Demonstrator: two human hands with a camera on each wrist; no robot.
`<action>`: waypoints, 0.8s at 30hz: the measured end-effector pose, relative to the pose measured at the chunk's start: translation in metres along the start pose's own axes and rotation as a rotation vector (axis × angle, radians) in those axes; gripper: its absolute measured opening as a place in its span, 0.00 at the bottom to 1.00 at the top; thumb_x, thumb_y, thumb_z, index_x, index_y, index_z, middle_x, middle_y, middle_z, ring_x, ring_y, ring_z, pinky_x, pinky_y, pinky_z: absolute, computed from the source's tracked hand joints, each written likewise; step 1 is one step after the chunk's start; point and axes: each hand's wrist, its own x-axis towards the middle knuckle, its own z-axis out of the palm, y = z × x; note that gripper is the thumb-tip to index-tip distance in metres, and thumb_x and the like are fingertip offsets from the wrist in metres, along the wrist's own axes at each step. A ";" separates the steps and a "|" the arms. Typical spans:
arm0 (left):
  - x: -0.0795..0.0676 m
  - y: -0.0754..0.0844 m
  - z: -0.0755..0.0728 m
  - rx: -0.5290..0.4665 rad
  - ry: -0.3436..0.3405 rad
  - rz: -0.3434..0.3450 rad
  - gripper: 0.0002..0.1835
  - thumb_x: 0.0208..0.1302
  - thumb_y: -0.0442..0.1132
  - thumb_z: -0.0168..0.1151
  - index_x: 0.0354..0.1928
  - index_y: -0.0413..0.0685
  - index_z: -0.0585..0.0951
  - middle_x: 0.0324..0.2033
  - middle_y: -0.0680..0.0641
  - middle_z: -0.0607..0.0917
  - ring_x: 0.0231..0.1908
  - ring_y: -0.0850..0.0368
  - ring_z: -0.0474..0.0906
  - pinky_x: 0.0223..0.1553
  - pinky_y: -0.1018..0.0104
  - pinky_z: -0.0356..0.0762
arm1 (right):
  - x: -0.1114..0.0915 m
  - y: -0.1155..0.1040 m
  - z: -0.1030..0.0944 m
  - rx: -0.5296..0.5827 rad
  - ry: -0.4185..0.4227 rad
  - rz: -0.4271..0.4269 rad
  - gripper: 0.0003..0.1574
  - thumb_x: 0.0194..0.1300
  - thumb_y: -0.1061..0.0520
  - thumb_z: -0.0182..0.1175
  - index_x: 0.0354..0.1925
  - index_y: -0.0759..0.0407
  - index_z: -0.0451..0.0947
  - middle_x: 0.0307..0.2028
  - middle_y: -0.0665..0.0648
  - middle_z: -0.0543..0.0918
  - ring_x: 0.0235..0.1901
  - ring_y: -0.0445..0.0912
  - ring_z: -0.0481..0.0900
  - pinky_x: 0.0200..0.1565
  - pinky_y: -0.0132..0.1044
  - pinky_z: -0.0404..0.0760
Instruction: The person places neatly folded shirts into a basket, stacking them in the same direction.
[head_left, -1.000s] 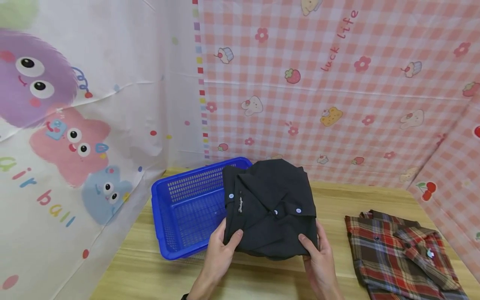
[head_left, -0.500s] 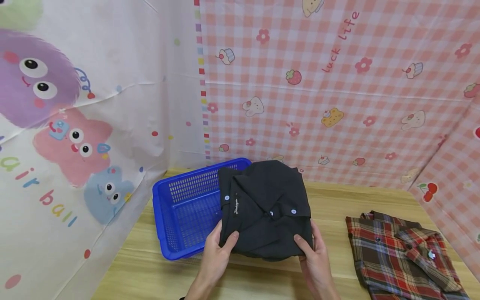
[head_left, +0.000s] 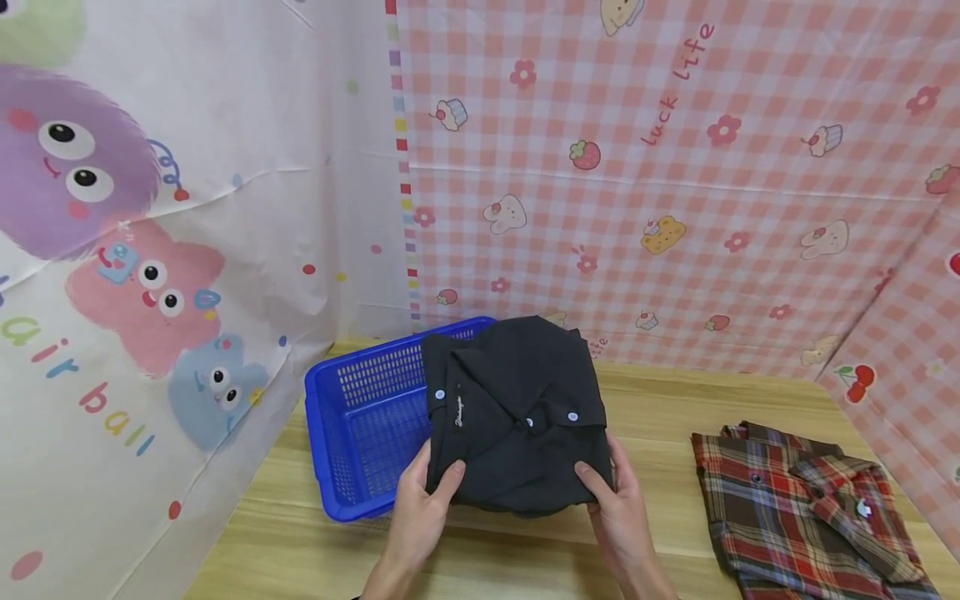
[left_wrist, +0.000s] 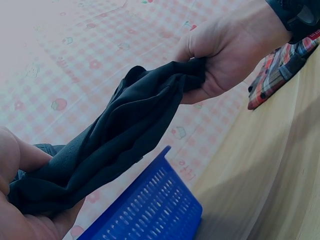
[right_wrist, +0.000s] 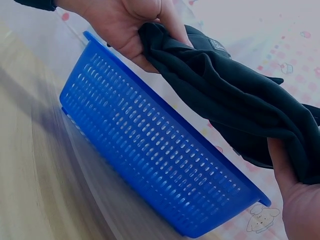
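Leftward by a little since a second ago, the folded black shirt (head_left: 517,417) and the two hands holding it now cover more of the blue basket (head_left: 318,408), while the basket and the plaid shirt (head_left: 802,508) lie where they were. The left hand (head_left: 416,508) and the right hand (head_left: 618,512) each pinch a near corner, thumb on top and fingers tucked beneath, parted only by the thickness of cloth between them. Gripping both corners, with the fingers underneath, probably keeps the layers together and the fold flat.

The black shirt is held up off the table (head_left: 667,417), its front facing up, so the pale buttons (head_left: 573,416) and the small white lettering (head_left: 458,410) show. It overlaps the basket's right side in the head view; whether it touches the rim, I cannot tell. Nothing shows in the part of the basket left uncovered.

Farther out to the right, the plaid shirt lies folded on the table, well apart from the basket, which presumably leaves the hands room to work. Behind, pink checked cloth (head_left: 675,183) hangs as a backdrop.
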 end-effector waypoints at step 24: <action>0.003 0.003 -0.017 0.055 0.053 0.009 0.23 0.73 0.31 0.60 0.69 0.40 0.76 0.63 0.43 0.82 0.61 0.62 0.77 0.62 0.74 0.73 | 0.010 0.000 0.018 -0.031 -0.095 -0.036 0.37 0.74 0.67 0.57 0.75 0.57 0.60 0.56 0.47 0.85 0.52 0.41 0.86 0.50 0.33 0.86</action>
